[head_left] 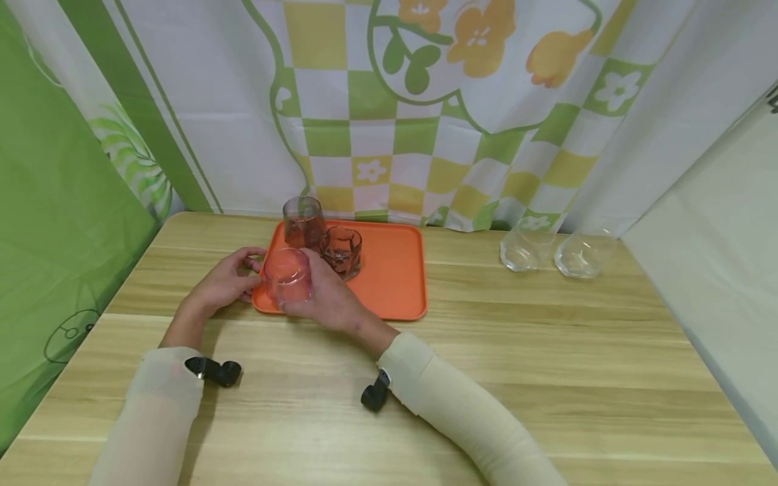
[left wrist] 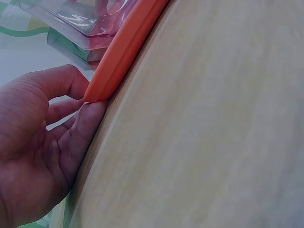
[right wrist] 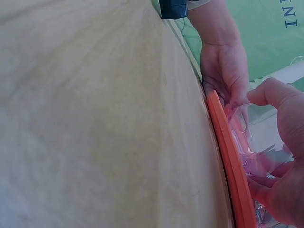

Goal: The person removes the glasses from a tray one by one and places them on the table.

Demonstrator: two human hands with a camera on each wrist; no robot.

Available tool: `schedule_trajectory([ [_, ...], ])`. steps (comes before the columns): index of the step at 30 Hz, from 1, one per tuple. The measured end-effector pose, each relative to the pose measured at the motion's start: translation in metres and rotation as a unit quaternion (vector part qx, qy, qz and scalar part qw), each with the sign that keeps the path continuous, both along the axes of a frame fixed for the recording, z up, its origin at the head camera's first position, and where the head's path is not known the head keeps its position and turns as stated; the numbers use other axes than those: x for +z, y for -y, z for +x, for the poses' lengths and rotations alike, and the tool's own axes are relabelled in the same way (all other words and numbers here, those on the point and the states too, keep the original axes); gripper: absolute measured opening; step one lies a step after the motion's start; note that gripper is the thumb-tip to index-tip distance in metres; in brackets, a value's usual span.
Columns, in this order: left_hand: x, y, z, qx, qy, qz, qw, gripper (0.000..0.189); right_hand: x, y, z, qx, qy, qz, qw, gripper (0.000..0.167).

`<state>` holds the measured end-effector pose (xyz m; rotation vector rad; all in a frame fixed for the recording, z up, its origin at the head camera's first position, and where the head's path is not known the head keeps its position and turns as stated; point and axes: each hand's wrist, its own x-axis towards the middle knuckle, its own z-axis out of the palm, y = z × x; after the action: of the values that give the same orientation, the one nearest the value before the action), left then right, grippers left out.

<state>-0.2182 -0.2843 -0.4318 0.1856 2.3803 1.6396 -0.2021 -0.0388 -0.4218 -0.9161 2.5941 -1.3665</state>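
Observation:
An orange tray (head_left: 392, 270) lies toward the back of the wooden table. My left hand (head_left: 221, 280) is at its left edge, and in the left wrist view the thumb and forefinger pinch the tray rim (left wrist: 116, 66). With my right hand (head_left: 331, 300) I grip a clear pink glass (head_left: 288, 273) over the tray's left front part, fingers around its side. Behind it on the tray are a taller grey-tinted glass (head_left: 302, 219) and a brown faceted glass (head_left: 342, 253). The right wrist view shows the pink glass (right wrist: 259, 161) close beside the tray rim.
Two clear glasses, one on the left (head_left: 524, 251) and one on the right (head_left: 580, 256), stand at the table's back right. A patterned curtain (head_left: 413, 148) hangs behind the wooden table (head_left: 486, 364). Green fabric (head_left: 55, 223) borders the left side.

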Motion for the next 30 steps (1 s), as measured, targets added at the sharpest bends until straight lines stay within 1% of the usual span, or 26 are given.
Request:
schedule_trajectory([
  [5, 0.0, -0.001, 0.0, 0.001, 0.001, -0.001, 1.0, 0.062, 0.001, 0.001, 0.002, -0.006, -0.005, 0.0, 1.0, 0.096],
  [10, -0.001, -0.001, -0.001, 0.003, 0.001, -0.004, 1.0, 0.062, 0.002, 0.001, 0.003, -0.001, -0.014, -0.008, 0.9999, 0.094],
  [19, 0.0, -0.001, 0.002, 0.007, -0.003, -0.011, 0.9999, 0.061, 0.01, -0.004, 0.01, 0.007, -0.028, -0.03, 0.9992, 0.092],
  [25, 0.0, -0.001, 0.002, 0.006, -0.009, -0.012, 0.9999, 0.061, 0.02, -0.012, 0.017, 0.021, -0.007, -0.076, 0.9969, 0.087],
  [27, 0.001, -0.001, 0.002, 0.004, -0.009, -0.012, 0.9999, 0.061, 0.023, -0.016, 0.019, 0.022, 0.001, -0.081, 0.9965, 0.086],
  [30, 0.002, -0.001, 0.002, 0.004, -0.004, -0.01, 0.9999, 0.061, 0.028, -0.022, 0.024, 0.022, 0.01, -0.072, 0.9971, 0.087],
])
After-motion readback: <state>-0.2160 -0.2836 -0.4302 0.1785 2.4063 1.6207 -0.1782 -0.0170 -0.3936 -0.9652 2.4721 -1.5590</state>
